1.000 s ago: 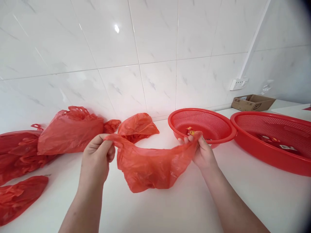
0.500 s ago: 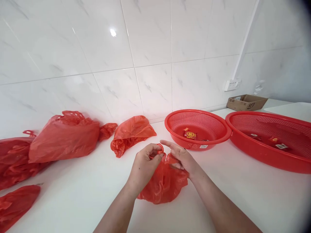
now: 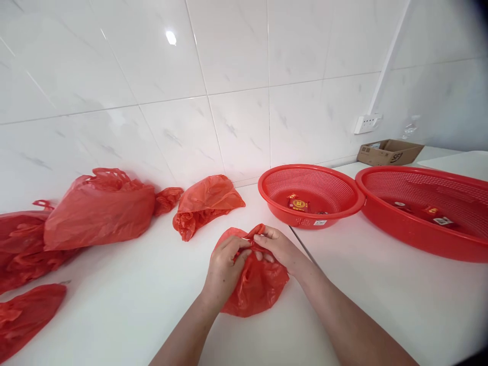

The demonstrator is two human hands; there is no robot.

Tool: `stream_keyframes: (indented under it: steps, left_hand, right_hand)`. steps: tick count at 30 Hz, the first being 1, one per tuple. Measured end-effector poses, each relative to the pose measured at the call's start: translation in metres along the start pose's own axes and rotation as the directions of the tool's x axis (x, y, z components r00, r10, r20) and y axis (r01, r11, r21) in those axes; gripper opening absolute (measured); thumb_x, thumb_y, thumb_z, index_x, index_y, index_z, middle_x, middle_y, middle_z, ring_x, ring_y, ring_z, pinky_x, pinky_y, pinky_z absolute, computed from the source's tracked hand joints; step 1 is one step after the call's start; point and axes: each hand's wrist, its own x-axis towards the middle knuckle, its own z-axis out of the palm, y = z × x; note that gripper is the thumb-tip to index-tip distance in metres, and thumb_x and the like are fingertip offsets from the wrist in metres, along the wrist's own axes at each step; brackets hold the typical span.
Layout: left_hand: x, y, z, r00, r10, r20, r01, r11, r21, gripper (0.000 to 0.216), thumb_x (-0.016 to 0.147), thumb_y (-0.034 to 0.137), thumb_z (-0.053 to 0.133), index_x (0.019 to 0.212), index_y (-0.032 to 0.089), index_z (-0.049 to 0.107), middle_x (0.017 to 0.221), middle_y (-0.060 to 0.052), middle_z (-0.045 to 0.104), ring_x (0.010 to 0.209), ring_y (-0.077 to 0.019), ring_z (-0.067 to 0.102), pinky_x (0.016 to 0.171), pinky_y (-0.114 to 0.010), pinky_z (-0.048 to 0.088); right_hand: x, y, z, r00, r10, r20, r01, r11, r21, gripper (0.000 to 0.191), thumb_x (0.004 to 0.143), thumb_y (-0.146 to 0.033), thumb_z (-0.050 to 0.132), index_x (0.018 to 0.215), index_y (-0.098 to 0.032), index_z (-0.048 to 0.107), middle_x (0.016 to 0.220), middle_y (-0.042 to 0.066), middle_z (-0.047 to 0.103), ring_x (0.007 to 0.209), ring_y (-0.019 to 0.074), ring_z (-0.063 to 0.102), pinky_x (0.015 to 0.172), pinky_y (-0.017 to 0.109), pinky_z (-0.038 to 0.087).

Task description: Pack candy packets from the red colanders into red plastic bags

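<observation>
The left hand (image 3: 224, 269) and right hand (image 3: 281, 249) pinch the gathered top of a red bag (image 3: 259, 290) lying on the white counter (image 3: 152, 305). A red basket (image 3: 328, 185) sits at two o'clock, and a second bag (image 3: 206, 201) at eleven.

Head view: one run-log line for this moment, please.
left hand: grips red plastic bag | right hand: grips same bag | bag: bunched on white counter | behind: small red basket

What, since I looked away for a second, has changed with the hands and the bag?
The left hand and right hand moved together from wide apart, bunching the red bag they held stretched; both still pinch its top. Other bags, small basket, large basket and box stayed put.
</observation>
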Motion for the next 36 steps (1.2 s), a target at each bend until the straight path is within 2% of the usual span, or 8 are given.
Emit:
stream_keyframes:
  steps: [7,10,15,19,23,26,30,36]
  left_hand:
    - [-0.005,-0.017,-0.002,0.984,-0.057,-0.172,0.081,0.987,0.138,0.018,0.082,0.010,0.046,0.077,0.021,0.060,0.075,0.001,0.061,0.070,-0.0143,0.056,0.065,-0.026,0.044]
    - [-0.008,-0.019,0.000,0.982,-0.042,-0.185,0.075,0.982,0.173,0.015,0.081,0.011,0.049,0.074,0.021,0.058,0.072,0.001,0.060,0.066,-0.0138,0.054,0.062,-0.025,0.042]
    - [-0.011,-0.014,0.004,0.986,0.063,-0.156,-0.030,0.979,0.203,0.011,0.085,0.016,0.053,0.078,0.021,0.059,0.074,0.000,0.063,0.070,-0.0147,0.056,0.067,-0.027,0.044]
    - [-0.011,-0.009,0.009,0.979,0.122,-0.162,-0.087,0.974,0.209,0.012,0.085,0.014,0.053,0.080,0.022,0.061,0.076,0.000,0.065,0.072,-0.0153,0.058,0.067,-0.028,0.045]
    - [-0.011,-0.008,0.010,0.980,0.119,-0.158,-0.083,0.972,0.219,0.011,0.086,0.016,0.053,0.079,0.022,0.060,0.076,-0.001,0.065,0.072,-0.0163,0.058,0.067,-0.029,0.046]
    - [-0.011,-0.010,0.009,0.981,0.107,-0.162,-0.071,0.975,0.211,0.010,0.087,0.018,0.052,0.082,0.022,0.060,0.079,-0.001,0.065,0.075,-0.0168,0.060,0.068,-0.029,0.047]
    - [-0.010,-0.012,0.007,0.984,0.095,-0.153,-0.063,0.978,0.199,0.010,0.088,0.019,0.051,0.083,0.022,0.060,0.080,-0.002,0.063,0.074,-0.0160,0.058,0.067,-0.028,0.046]
    - [-0.006,-0.014,-0.006,0.980,0.185,-0.071,-0.161,0.953,0.257,0.016,0.089,0.015,0.046,0.080,0.021,0.058,0.079,-0.002,0.059,0.075,-0.0152,0.054,0.069,-0.028,0.045]
  right_hand:
    - [0.000,0.005,0.000,0.993,-0.070,0.098,0.082,0.990,-0.119,0.037,0.087,-0.051,0.050,0.081,-0.018,0.068,0.077,0.001,0.059,0.068,0.0124,0.048,0.069,0.027,0.039]
    - [0.003,0.008,0.005,0.994,-0.102,0.032,0.107,0.959,-0.263,0.013,0.076,-0.031,0.064,0.081,-0.020,0.061,0.074,-0.003,0.054,0.067,0.0117,0.046,0.066,0.026,0.038]
    - [0.003,0.010,0.016,0.957,-0.213,-0.196,0.100,0.879,-0.467,0.022,0.069,-0.015,0.055,0.088,-0.025,0.052,0.067,-0.007,0.047,0.062,0.0117,0.043,0.059,0.024,0.036]
    - [0.002,0.009,0.017,0.938,-0.254,-0.236,0.069,0.805,-0.589,0.032,0.070,-0.011,0.045,0.093,-0.026,0.061,0.062,-0.006,0.052,0.058,0.0131,0.048,0.062,0.027,0.039]
    - [0.001,0.005,0.013,0.948,-0.262,-0.180,0.151,0.869,-0.471,0.039,0.071,-0.010,0.043,0.097,-0.025,0.068,0.095,0.000,0.067,0.094,0.0178,0.060,0.086,0.032,0.044]
    - [0.001,0.000,0.009,0.970,-0.196,-0.146,0.142,0.937,-0.318,0.034,0.076,-0.015,0.048,0.101,-0.024,0.069,0.106,0.002,0.067,0.102,0.0189,0.059,0.090,0.033,0.044]
    - [0.001,-0.002,0.008,0.974,-0.149,-0.170,0.131,0.985,-0.110,0.020,0.082,-0.034,0.057,0.090,-0.021,0.070,0.092,0.003,0.067,0.086,0.0173,0.060,0.078,0.031,0.047]
    - [0.008,0.008,0.001,0.921,-0.130,-0.367,0.153,0.988,0.034,0.021,0.070,-0.028,0.069,0.088,-0.022,0.060,0.072,-0.004,0.055,0.064,0.0097,0.050,0.064,0.025,0.042]
